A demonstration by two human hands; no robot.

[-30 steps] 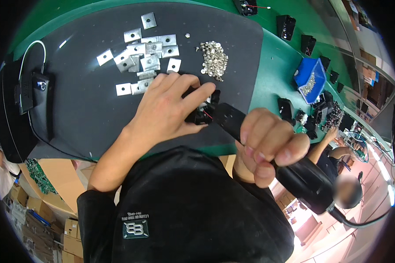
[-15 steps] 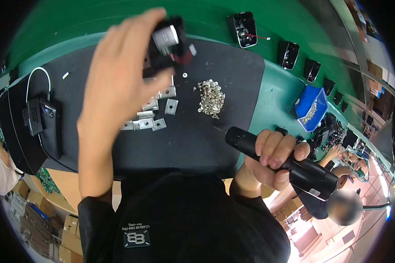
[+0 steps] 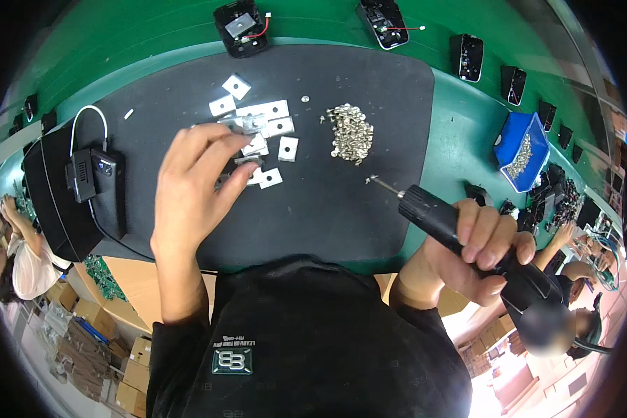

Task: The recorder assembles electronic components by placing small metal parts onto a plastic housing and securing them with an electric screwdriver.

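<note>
The square plates (image 3: 288, 149) were silvery grey, each dotted with a dark round hole, and the screws (image 3: 351, 134) were silver with a faint yellowish tint. The screwdriver (image 3: 435, 219) was black, its shaft (image 3: 390, 186) steel grey. The mat (image 3: 313, 216) was charcoal, the worktop (image 3: 459, 157) green, the bin (image 3: 506, 139) bright blue. A black housing (image 3: 251, 47) had a red wire (image 3: 265, 29) with a white connector (image 3: 269, 14). The cable (image 3: 90, 109) was white; the shirt (image 3: 313, 320) was black.

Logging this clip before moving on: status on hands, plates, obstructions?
Left hand open at metal plates, contact unclear. Right hand gripping black screwdriver. Plates scattered, some overlapping, on dark mat. Left hand partly blocks view; screw pile to their right.
</note>
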